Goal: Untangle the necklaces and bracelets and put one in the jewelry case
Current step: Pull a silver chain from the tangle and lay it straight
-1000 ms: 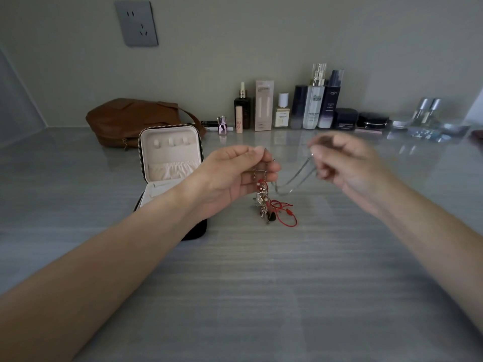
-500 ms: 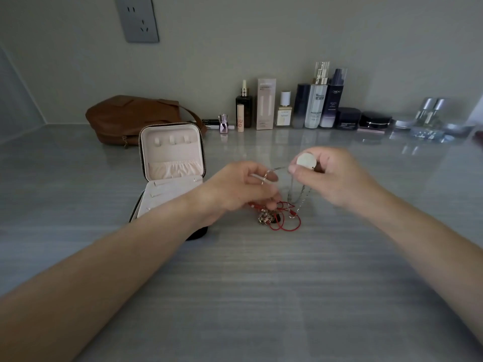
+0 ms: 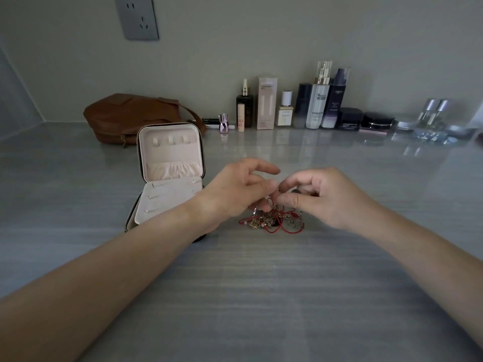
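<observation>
Near the middle of the frame, on the grey surface (image 3: 261, 296), I see the tangle of jewelry (image 3: 271, 221): red cords and thin metal chains lying in one heap. Both hands work just above it, fingertips almost meeting. My right hand (image 3: 329, 197) pinches a strand between thumb and forefinger, its other fingers curled in. My left hand (image 3: 235, 189) bends down onto the heap with the forefinger lifted; I cannot tell whether it really grips anything. Left of the heap, the jewelry case (image 3: 170, 152) stands open with its lid upright and pale lining showing, its near corner hidden behind my left forearm. Behind the case, toward the upper left, lies a brown bag (image 3: 125, 116). Bottles and boxes (image 3: 300, 108) line the wall at the upper right.
</observation>
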A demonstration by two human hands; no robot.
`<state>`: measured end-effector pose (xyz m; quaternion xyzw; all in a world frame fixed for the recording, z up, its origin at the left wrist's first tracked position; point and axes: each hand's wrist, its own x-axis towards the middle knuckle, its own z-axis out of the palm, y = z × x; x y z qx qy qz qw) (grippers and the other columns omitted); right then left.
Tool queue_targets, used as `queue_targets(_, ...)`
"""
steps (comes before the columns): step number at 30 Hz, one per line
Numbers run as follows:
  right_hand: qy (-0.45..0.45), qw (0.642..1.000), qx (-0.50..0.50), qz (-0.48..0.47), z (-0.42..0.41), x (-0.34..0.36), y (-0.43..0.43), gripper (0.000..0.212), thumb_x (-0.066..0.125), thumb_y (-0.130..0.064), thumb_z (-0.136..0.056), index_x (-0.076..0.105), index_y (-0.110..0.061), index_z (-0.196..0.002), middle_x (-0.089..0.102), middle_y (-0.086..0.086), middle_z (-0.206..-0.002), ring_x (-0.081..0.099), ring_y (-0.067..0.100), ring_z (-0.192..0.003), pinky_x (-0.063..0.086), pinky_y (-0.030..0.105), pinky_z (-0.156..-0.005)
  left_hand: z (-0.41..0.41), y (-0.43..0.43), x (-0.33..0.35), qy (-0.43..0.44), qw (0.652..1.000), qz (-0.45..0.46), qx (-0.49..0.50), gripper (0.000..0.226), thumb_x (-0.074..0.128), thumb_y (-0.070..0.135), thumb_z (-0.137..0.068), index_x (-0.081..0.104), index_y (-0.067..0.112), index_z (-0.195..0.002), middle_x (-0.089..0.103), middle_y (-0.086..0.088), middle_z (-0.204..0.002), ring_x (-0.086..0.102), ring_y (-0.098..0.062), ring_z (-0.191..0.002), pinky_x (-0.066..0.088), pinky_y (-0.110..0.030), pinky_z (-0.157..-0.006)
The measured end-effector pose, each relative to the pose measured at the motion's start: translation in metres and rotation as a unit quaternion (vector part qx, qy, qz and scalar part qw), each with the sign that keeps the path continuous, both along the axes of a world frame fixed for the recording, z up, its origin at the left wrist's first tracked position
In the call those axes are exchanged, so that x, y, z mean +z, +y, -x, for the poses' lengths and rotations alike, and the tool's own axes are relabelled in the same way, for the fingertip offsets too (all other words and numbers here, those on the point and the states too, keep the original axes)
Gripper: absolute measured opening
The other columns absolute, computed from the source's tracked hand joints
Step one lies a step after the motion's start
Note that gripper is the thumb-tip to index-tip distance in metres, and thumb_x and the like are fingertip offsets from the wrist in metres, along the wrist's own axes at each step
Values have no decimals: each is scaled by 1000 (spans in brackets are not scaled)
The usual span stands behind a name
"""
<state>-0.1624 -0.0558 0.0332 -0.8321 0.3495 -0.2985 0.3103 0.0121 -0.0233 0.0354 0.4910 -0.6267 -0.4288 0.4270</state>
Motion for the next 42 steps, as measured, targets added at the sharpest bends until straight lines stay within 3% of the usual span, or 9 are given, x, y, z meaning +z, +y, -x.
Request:
queue_targets(6, -30, 999, -44, -1, 2, 6, -1, 13, 63, -21, -86, 65, -16, -74, 47, -5, -49, 33, 7, -44, 28, 20, -46, 0, 2, 3, 4, 1000, -24, 2, 11, 61, 13, -86, 60, 18, -95, 69, 5, -63, 60, -6, -55, 49, -20, -58)
queue_targets(9, -97, 992, -78, -8, 4, 10, -2, 15, 61, -19, -88, 64, -16, -74, 50, -7, -52, 36, 1, -42, 29, 11, -44, 0, 3, 1, -29, 999, -25, -6, 8, 62, 7, -86, 66, 14, -88, 68, 6, -62, 62, -5, -61, 49, -18, -61)
queue_targets(15, -237, 966, -80, -58, 10, 19, -3, 8, 59, -21, -86, 62, -19, -79, 49, 13, -74, 40, 6, -49, 35, 18, -47, 2, 4, -3, -102, 994, -22, -15, 14, 67, 2, -82, 68, 16, -81, 71, 0, -75, 64, -6, -68, 49, -17, -61)
queue_targets(18, -288, 952, -72, -77, 12, 22, -5, 8, 58, -23, -85, 61, -18, -81, 48, 1, -64, 37, 1, -41, 36, 15, -46, 2, 4, -4, -123, 992, -21, -6, 13, 68, 5, -82, 69, 17, -78, 68, 0, -72, 58, 1, -55, 44, -14, -49)
queue_targets(22, -296, 949, -77, -79, 14, 20, -9, 8, 56, -21, -87, 61, -16, -82, 40, -12, -49, 34, 1, -41, 36, 16, -45, 2, 5, 1, -44, 999, -11, 26, 7, 64, 13, -85, 69, 17, -81, 69, 3, -67, 61, -1, -61, 49, -15, -58)
queue_targets(26, -249, 962, -94, -64, 15, 17, -13, 9, 58, -22, -88, 63, -21, -81, 45, -3, -59, 37, 2, -45, 37, 18, -47, -3, -1, 6, 1, 996, 31, 84, 27, 57, 22, -90, 65, 24, -65, 64, 0, -69, 57, -3, -60, 47, -19, -61)
queue_targets(29, -160, 981, -89, -60, 14, 22, -17, 11, 56, -20, -90, 65, -22, -85, 50, -13, -51, 40, 0, -45, 40, 17, -50, -8, -6, 5, -8, 993, 41, 109, 29, 59, 23, -90, 63, 24, -60, 65, -3, -72, 56, -3, -59, 47, -22, -64)
queue_targets(38, 63, 995, -72, -24, 7, 54, -33, 13, 54, -18, -93, 57, -19, -106, 66, -5, -71, 55, 0, -56, 44, 15, -58, -11, -12, 4, -30, 991, 30, 128, 7, 62, 14, -88, 65, 19, -85, 64, 5, -79, 58, -5, -74, 45, -14, -64)
queue_targets(42, 42, 994, -95, -19, 1, 62, -34, 7, 57, -16, -92, 61, -17, -86, 68, -5, -72, 53, -1, -56, 43, 15, -58, -10, -16, 6, -107, 983, 69, 133, 20, 64, 17, -87, 62, 16, -107, 60, 9, -94, 57, -5, -85, 44, -10, -65)
